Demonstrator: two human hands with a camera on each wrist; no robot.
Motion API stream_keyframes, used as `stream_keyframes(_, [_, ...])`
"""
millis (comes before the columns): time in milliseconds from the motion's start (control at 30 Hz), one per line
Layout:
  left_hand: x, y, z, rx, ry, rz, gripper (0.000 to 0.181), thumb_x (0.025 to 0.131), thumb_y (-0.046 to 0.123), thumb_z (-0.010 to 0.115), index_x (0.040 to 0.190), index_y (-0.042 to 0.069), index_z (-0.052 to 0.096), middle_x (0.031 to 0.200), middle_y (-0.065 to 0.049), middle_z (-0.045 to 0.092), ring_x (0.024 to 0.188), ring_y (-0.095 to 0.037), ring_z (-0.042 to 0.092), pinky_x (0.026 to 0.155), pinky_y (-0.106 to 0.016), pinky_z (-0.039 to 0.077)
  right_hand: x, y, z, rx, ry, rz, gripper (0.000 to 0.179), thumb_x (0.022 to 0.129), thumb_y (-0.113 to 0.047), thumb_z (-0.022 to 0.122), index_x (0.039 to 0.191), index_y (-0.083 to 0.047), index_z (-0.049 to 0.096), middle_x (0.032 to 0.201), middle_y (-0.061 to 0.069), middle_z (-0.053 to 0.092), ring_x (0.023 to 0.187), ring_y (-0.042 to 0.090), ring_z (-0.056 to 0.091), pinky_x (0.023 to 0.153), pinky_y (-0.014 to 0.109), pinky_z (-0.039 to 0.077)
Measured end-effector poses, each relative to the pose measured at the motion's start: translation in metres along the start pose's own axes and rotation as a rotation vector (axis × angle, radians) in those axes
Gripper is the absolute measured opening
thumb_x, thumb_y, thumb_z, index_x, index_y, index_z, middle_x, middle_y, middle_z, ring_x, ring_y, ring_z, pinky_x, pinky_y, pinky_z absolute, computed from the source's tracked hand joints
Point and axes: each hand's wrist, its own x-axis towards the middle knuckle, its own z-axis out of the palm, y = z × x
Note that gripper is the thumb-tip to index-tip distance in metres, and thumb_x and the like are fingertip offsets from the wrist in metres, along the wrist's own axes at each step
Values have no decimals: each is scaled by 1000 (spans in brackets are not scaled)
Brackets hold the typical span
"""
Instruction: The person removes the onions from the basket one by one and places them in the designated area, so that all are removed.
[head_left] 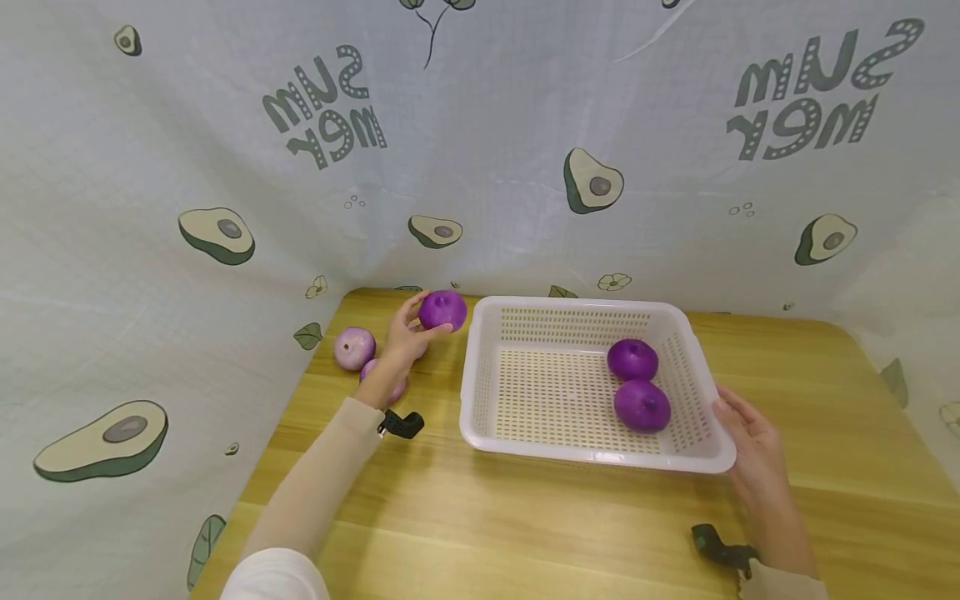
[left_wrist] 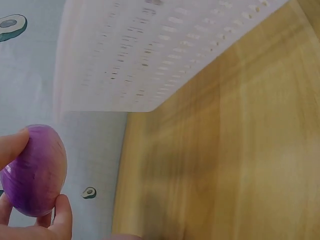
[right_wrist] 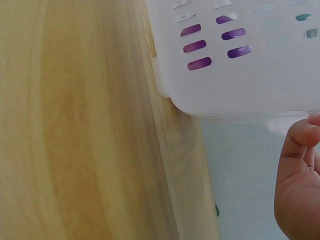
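Observation:
My left hand [head_left: 408, 337] holds a purple onion [head_left: 443, 310] between thumb and fingers, just left of the white plastic basket [head_left: 570, 456]. In the left wrist view the fingers pinch this onion [left_wrist: 37, 170] around its sides, with the basket's slotted wall [left_wrist: 115, 75] beyond it. My right hand [head_left: 757, 442] grips the basket's right rim near its front corner; in the right wrist view its curled fingers [right_wrist: 300, 137] meet the rim. Inside the basket, toward its right side, lie two purple onions, a rear one [head_left: 632, 360] and a front one [head_left: 642, 406].
A paler onion [head_left: 355, 347] lies on the wooden table [head_left: 525, 525] at the left. Another onion [head_left: 393, 390] is partly hidden by the left wrist, and one more shows behind the hand. A cloth [head_left: 480, 150] printed with avocados hangs along the table's back and sides.

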Motion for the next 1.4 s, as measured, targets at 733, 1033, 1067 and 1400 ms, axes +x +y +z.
stream_keyframes(733, [8, -42, 20, -13, 64, 122, 75, 80, -2, 81, 146, 1, 45, 138, -29, 51, 120, -41, 54, 104, -46, 46, 0, 1, -1, 10, 1, 6, 34, 104, -2, 48, 130, -16, 67, 108, -1, 72, 94, 12, 70, 72, 28, 59])
stream_keyframes(1033, [14, -46, 16, 63, 97, 157, 72, 81, -1, 81, 144, 0, 48, 143, -25, 50, 120, -40, 55, 104, -45, 45, 0, 0, 0, 31, 11, 12, 34, 104, -2, 49, 127, -16, 69, 110, -3, 73, 94, 11, 70, 72, 27, 59])
stream_keyframes(1067, [14, -46, 16, 77, 98, 162, 71, 81, 0, 81, 144, 1, 48, 143, -25, 50, 120, -39, 55, 104, -45, 45, 0, 0, 0, 32, 9, 10, 34, 104, -2, 49, 127, -15, 69, 110, -3, 73, 94, 11, 70, 72, 27, 59])
stream_keyframes(1400, [16, -52, 22, 237, 125, 174, 72, 79, 6, 85, 143, 3, 51, 142, -22, 53, 127, -36, 52, 107, -43, 43, 0, -1, 2, 30, 17, 15, 34, 104, -2, 49, 128, -16, 69, 109, -3, 73, 94, 10, 70, 72, 26, 59])
